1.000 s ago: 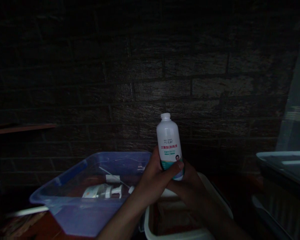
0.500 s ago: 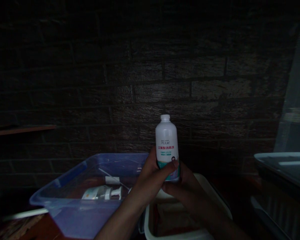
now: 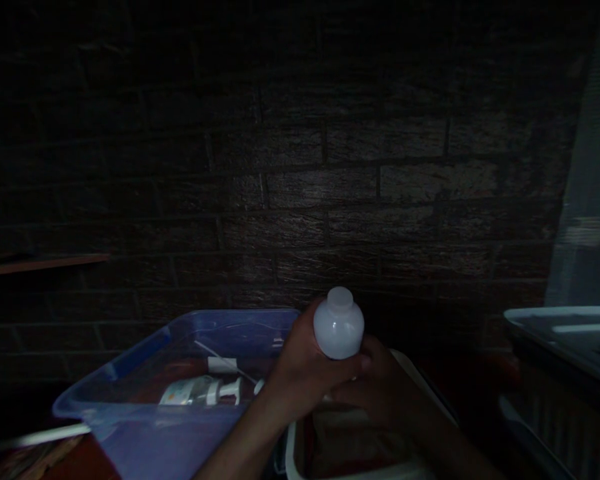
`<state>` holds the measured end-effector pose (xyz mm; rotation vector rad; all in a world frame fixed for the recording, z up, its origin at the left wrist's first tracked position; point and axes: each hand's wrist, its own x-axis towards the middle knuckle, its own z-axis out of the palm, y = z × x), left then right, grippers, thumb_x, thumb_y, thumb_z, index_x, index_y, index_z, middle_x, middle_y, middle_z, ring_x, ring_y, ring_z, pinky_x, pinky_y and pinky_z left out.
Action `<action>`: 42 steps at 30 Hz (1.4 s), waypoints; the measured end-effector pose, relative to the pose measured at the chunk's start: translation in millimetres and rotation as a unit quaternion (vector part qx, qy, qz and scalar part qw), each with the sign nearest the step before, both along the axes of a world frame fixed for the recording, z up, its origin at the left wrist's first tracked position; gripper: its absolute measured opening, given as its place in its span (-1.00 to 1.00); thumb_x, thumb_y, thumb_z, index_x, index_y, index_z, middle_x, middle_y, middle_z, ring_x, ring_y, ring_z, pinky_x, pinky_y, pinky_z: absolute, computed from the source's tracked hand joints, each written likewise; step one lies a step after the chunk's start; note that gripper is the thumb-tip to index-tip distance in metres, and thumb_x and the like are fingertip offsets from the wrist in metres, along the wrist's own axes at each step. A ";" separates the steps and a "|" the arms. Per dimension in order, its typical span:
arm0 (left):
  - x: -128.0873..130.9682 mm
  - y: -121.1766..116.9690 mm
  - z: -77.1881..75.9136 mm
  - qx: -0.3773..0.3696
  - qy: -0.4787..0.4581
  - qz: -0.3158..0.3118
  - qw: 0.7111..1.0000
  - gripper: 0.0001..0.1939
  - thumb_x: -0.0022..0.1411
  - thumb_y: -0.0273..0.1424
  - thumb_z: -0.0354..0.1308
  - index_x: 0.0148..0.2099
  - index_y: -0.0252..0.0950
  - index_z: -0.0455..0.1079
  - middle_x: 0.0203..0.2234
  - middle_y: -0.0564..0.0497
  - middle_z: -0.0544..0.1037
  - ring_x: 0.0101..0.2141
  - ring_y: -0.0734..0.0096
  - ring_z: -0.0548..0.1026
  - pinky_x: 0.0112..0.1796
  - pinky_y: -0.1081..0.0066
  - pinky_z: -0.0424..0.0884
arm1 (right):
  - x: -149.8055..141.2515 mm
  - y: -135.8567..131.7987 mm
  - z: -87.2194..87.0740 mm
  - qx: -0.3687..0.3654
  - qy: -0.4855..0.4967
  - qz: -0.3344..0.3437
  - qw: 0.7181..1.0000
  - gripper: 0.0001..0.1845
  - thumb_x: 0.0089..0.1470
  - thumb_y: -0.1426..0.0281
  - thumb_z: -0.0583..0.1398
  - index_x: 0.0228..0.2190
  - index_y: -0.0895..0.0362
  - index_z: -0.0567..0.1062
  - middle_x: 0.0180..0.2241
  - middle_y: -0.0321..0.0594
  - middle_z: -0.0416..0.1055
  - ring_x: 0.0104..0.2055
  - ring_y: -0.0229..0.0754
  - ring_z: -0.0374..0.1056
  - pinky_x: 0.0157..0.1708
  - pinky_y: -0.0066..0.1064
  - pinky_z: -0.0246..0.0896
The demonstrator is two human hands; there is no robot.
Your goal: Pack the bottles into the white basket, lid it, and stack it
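In dim light I hold a white plastic bottle (image 3: 339,325) with both hands in front of me. It is tipped toward the camera, so its cap and shoulder face me and the label is hidden. My left hand (image 3: 305,363) wraps round its lower body from the left. My right hand (image 3: 380,387) closes on it from the right and below. The bottle hangs above the gap between a clear blue tub (image 3: 130,407) and a white bin (image 3: 300,460).
In the blue tub lies a white pump bottle (image 3: 200,392) on its side, with another white item behind it. A dark brick wall (image 3: 330,200) stands behind. At right is a pale lidded container (image 3: 560,330). A wooden shelf edge (image 3: 40,263) shows at left.
The bottle stood upright with its label facing me; it has dropped lower and tipped toward the camera, so only cap and shoulder show. Both hands kept their grip.
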<state>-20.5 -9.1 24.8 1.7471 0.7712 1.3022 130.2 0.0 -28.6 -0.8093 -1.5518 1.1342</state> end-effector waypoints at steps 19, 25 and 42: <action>8.3 -12.2 3.7 -0.022 -0.063 0.000 0.998 -0.30 0.01 -0.32 0.54 0.15 -0.18 0.31 -0.21 0.04 0.53 -0.18 0.25 0.50 -0.17 0.34 0.42 | 5.6 -9.0 21.4 0.042 -0.019 0.004 0.999 -0.42 -0.15 0.40 0.46 -0.02 0.03 0.58 -0.12 -0.22 0.64 -0.05 0.09 0.53 -0.06 -0.11 0.44; 8.2 -7.6 8.5 -0.026 -0.112 0.065 0.991 -0.14 0.10 -0.31 0.47 0.36 -0.15 0.15 0.07 -0.09 0.54 0.02 0.15 0.51 -0.03 0.29 0.45 | -3.3 -2.6 9.1 -0.015 -0.002 0.022 1.000 -0.39 -0.13 0.36 0.49 0.01 0.06 0.57 -0.17 -0.23 0.65 -0.16 0.00 0.56 -0.19 -0.19 0.44; 3.3 9.1 -3.2 -0.112 -0.157 0.037 0.981 -0.47 0.30 -0.25 0.28 0.26 -0.21 0.34 0.19 -0.10 0.50 0.19 0.07 0.44 0.12 0.20 0.35 | -9.6 -8.1 30.2 -0.106 0.145 -0.047 0.983 -0.43 0.00 -0.01 0.41 -0.11 0.14 0.62 -0.20 -0.14 0.64 -0.14 -0.01 0.55 -0.14 -0.24 0.40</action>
